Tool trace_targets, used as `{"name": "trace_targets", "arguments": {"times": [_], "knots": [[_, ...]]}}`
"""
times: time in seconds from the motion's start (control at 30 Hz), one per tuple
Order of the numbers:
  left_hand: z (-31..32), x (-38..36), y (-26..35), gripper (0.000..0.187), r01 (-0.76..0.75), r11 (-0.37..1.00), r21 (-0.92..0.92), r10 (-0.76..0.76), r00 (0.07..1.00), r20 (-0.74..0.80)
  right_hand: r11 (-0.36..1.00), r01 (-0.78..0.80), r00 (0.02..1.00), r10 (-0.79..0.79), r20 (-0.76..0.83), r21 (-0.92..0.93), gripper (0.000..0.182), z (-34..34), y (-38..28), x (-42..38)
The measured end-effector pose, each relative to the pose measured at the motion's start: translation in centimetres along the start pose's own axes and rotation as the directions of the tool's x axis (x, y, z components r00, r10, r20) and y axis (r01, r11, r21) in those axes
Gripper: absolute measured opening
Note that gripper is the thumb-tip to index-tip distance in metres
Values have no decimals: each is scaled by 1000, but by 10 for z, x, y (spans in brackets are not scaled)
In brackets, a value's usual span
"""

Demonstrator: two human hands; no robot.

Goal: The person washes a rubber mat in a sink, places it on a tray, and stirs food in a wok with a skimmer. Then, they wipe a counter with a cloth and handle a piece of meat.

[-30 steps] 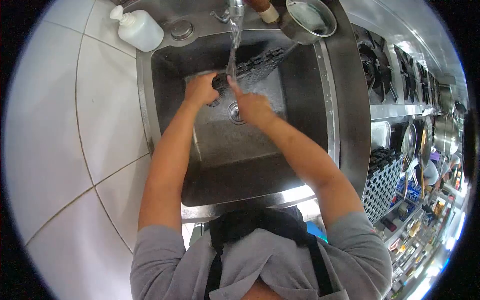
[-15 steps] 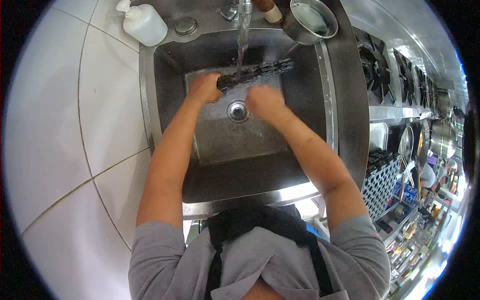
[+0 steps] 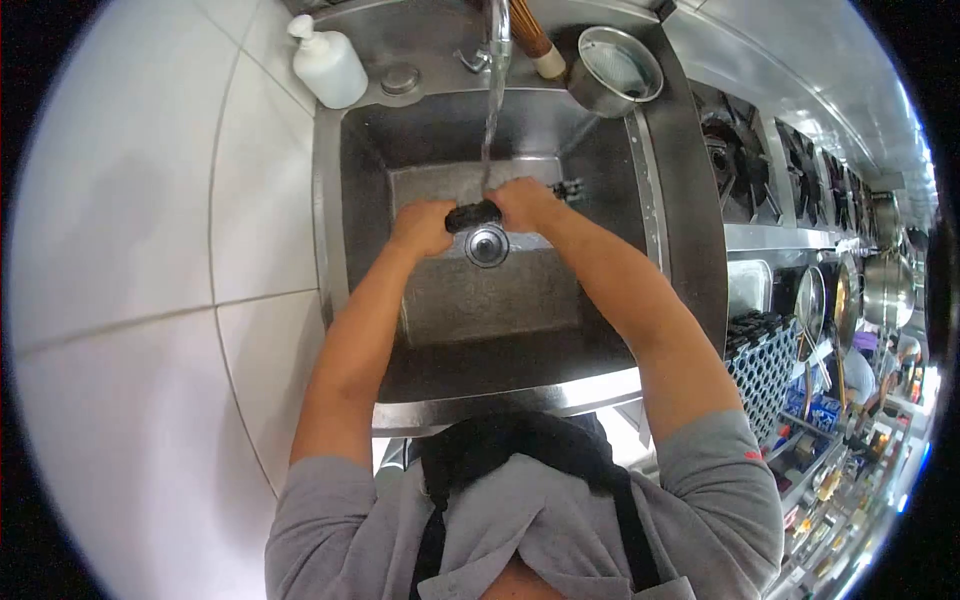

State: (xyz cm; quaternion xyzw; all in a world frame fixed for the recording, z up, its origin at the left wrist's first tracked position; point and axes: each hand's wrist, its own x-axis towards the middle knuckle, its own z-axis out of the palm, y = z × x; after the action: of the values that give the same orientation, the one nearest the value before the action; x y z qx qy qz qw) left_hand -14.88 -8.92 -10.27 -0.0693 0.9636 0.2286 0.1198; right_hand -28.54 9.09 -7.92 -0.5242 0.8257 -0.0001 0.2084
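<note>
A long black piece (image 3: pixel 473 216), wet and rough-looking, lies across the sink basin (image 3: pixel 490 300) above the round drain (image 3: pixel 487 245). Its left end is gripped by my left hand (image 3: pixel 424 229), fingers wrapped round it. My right hand (image 3: pixel 524 205) is closed on the same piece farther right, and the piece's tip shows beyond that hand. Water from the tap (image 3: pixel 497 45) falls close beside my right hand. What lies under the fingers of both hands is hidden.
Behind the basin are a white pump bottle (image 3: pixel 332 70), a round metal lid (image 3: pixel 400 79), a bristle brush (image 3: pixel 538 45) and a metal pot with a strainer (image 3: pixel 615 75). Stove burners (image 3: pixel 735 155) and a perforated rack (image 3: pixel 762 378) stand on the right. People are visible far right.
My right hand has moved onto the black piece and closed on it. The piece and both hands now appear lower in the view, nearer the drain. The camera view has shifted somewhat.
</note>
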Motion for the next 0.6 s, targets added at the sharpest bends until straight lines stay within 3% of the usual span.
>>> {"name": "trace_targets", "arguments": {"times": [0.07,0.13,0.17,0.2,0.27,0.3,0.33,0.37,0.43,0.5,0.53,0.57,0.6], "knots": [[-34,-28,17,37,-3,1000,0,3,996,-85,1000,1,1000,0,-20,20,29,-12,-19,-23],[-75,-54,36,43,23,1000,-18,-24,998,-64,990,-23,996,35,-84,143,40,-43,-35,-52],[-96,-74,44,51,-76,988,-138,40,968,-246,975,-40,992,65,-106,221,49,-56,-40,-64],[-102,-81,38,53,-270,961,-66,196,827,-526,979,-31,990,58,-129,202,49,-72,-43,-75],[-113,-106,38,49,-266,944,-194,13,619,-786,904,-76,983,139,-121,421,51,-104,-50,-104],[-104,-118,33,49,-270,944,-191,14,609,-793,880,-88,975,172,-141,466,55,-126,-55,-121],[-84,-123,20,48,-157,933,-325,-246,383,-891,873,-130,960,229,-160,470,58,-130,-47,-127],[-59,-126,8,47,-89,874,-477,-468,105,-877,813,-72,950,232,-208,578,58,-142,-46,-142],[5,-134,-12,47,-358,426,-831,-689,467,-554,696,60,917,245,-315,716,54,-157,-42,-174],[52,-139,-1,54,-257,27,-966,-555,800,-229,594,163,871,288,-397,788,51,-176,-51,-204],[66,-130,9,51,-226,-183,-957,-463,878,-119,607,116,849,350,-395,786,50,-174,-37,-208],[77,-123,21,48,-162,-381,-910,-342,939,-23,463,126,865,382,-326,877,50,-175,-37,-216],[69,-128,44,48,-160,-388,-908,-337,941,-22,306,128,880,404,-250,943,50,-176,-37,-225]]}}
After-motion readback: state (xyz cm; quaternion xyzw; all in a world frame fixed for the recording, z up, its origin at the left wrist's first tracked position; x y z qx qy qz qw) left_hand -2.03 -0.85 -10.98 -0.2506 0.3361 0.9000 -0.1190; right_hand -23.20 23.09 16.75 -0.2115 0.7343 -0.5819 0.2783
